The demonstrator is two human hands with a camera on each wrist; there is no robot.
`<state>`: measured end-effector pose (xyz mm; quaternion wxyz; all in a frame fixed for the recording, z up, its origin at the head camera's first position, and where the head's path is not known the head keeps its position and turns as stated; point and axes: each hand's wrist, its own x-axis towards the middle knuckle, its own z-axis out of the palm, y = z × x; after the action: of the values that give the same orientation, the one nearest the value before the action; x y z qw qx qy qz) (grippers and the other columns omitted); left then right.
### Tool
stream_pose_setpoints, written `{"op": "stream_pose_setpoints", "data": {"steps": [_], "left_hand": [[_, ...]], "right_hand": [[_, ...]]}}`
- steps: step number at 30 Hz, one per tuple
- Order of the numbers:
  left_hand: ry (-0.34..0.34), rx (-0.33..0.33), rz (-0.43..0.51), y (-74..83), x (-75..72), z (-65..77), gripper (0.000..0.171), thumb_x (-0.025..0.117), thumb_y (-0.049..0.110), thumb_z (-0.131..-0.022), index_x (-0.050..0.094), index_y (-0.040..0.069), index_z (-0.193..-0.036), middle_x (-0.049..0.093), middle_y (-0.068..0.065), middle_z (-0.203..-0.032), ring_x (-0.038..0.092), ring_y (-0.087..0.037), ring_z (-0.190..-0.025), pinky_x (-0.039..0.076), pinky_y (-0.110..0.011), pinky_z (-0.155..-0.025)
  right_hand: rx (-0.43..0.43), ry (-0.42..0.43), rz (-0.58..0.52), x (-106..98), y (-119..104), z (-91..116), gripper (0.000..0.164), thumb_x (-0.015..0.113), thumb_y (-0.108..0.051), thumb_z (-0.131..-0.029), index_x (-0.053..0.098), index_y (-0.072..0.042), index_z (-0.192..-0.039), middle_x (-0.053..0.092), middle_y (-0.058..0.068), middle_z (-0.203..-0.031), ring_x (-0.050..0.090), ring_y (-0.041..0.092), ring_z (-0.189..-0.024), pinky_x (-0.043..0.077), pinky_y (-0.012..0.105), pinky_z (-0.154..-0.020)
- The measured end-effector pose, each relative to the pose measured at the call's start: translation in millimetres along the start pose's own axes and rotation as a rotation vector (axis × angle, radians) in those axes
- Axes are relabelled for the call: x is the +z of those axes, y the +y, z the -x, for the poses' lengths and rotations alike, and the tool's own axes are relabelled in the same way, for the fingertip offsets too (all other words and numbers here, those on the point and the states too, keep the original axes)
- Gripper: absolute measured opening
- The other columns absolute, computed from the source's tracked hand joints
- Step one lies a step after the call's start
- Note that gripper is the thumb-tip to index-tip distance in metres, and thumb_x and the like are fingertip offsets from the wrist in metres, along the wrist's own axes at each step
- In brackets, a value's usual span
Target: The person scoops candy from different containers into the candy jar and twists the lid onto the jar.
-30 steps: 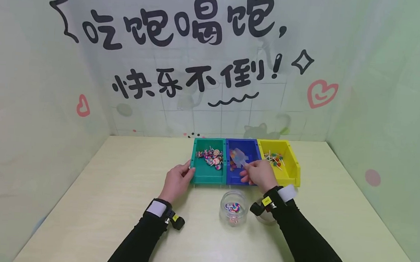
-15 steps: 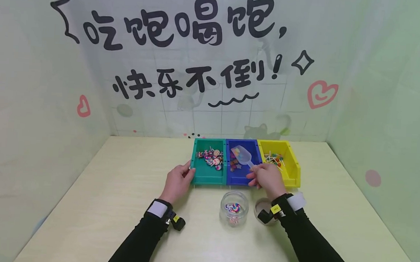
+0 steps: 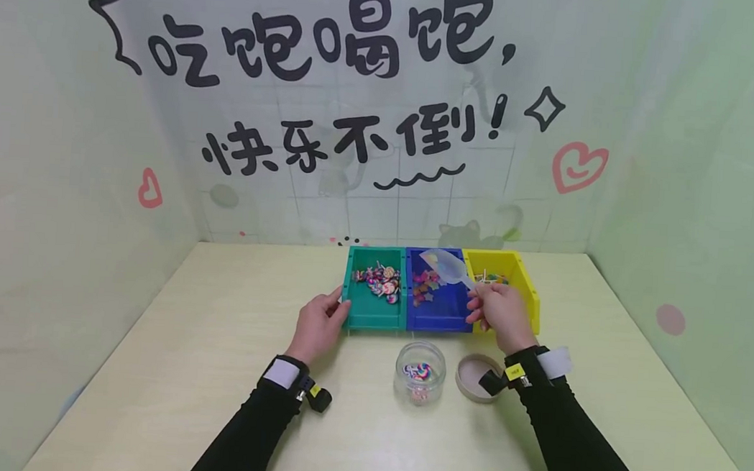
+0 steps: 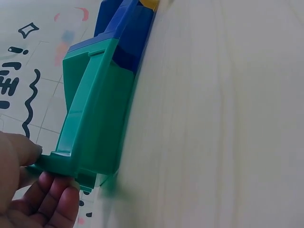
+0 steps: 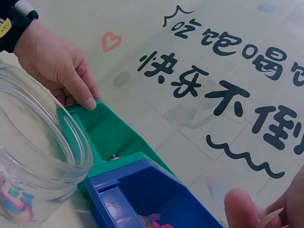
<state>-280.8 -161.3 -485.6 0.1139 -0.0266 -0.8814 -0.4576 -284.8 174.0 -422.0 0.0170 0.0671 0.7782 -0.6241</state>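
Note:
My left hand [image 3: 317,329] pinches the left edge of the green bin [image 3: 372,319]; in the left wrist view the thumb lies above the edge, the fingers [image 4: 52,199] below. Swirled candies [image 3: 380,282] fill part of that bin. My right hand [image 3: 506,319] holds a clear plastic scoop [image 3: 450,268] by its handle, raised over the blue bin [image 3: 443,319]. Small colourful star-like pieces [image 3: 424,287] lie in the blue bin. A few pale pieces seem to sit near the scoop's tip. In the right wrist view only the right fingertips [image 5: 242,209] show.
The yellow bin [image 3: 531,302] with stick lollipops adjoins the blue one on the right. In front stand a clear jar [image 3: 420,382] with some candies inside and a round shallow lid [image 3: 472,380], partly under the right wrist camera. Walls enclose the table [image 3: 230,306].
My right hand has moved right and away from the blue bin's interior, lifting the scoop with it. More of the round lid shows. The left hand stays on the green bin.

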Motion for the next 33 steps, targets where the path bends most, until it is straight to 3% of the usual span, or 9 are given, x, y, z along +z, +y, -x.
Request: {"op": "stream_pose_setpoints", "data": {"steps": [10, 16, 22, 27, 33], "left_hand": [[-0.016, -0.039, -0.012, 3.7, -3.4, -0.5, 0.051, 0.065, 0.029, -0.112, 0.058, 0.009, -0.158, 0.068, -0.013, -0.102, 0.059, -0.023, -0.092, 0.048, -0.028, -0.074], [-0.016, -0.033, -0.027, 2.8, -4.8, -1.4, 0.051, 0.065, 0.03, -0.112, 0.06, 0.006, -0.157, 0.068, -0.014, -0.107, 0.062, -0.025, -0.096, 0.051, -0.03, -0.078], [0.041, 0.011, -0.04, 6.0, -8.2, -2.3, 0.052, 0.068, 0.031, -0.11, 0.062, 0.002, -0.153, 0.065, -0.015, -0.106, 0.061, -0.025, -0.092, 0.049, -0.03, -0.076], [0.106, 0.03, 0.0, 18.7, -14.4, 2.0, 0.051, 0.068, 0.031, -0.11, 0.062, 0.005, -0.154, 0.062, -0.014, -0.106, 0.059, -0.024, -0.094, 0.049, -0.029, -0.077], [0.147, 0.129, 0.079, 34.0, -15.6, 8.3, 0.041, 0.069, 0.025, -0.11, 0.069, 0.007, -0.146, 0.064, -0.012, -0.11, 0.065, -0.025, -0.102, 0.051, -0.023, -0.083]], "right_hand": [[-0.06, 0.081, -0.02, -16.1, -10.5, 2.6, 0.043, 0.053, -0.032, -0.116, 0.067, 0.009, -0.117, 0.065, -0.005, -0.074, 0.065, 0.007, -0.058, 0.048, 0.021, -0.05], [-0.089, 0.094, -0.008, -23.8, -11.6, 3.5, 0.048, 0.053, -0.039, -0.116, 0.068, 0.006, -0.113, 0.066, -0.003, -0.077, 0.065, 0.009, -0.059, 0.049, 0.022, -0.051], [-0.093, 0.112, -0.013, -29.2, -14.2, 5.1, 0.049, 0.051, -0.044, -0.117, 0.066, 0.004, -0.114, 0.065, -0.004, -0.078, 0.065, 0.01, -0.06, 0.05, 0.021, -0.053], [-0.126, 0.112, -0.027, -33.8, -16.9, 7.8, 0.049, 0.052, -0.045, -0.116, 0.065, 0.002, -0.109, 0.064, -0.005, -0.076, 0.064, 0.009, -0.058, 0.048, 0.021, -0.051], [-0.159, 0.1, -0.052, -42.3, -24.0, 10.6, 0.049, 0.054, -0.046, -0.115, 0.064, 0.0, -0.104, 0.063, -0.006, -0.072, 0.064, 0.009, -0.055, 0.045, 0.021, -0.047]]}}
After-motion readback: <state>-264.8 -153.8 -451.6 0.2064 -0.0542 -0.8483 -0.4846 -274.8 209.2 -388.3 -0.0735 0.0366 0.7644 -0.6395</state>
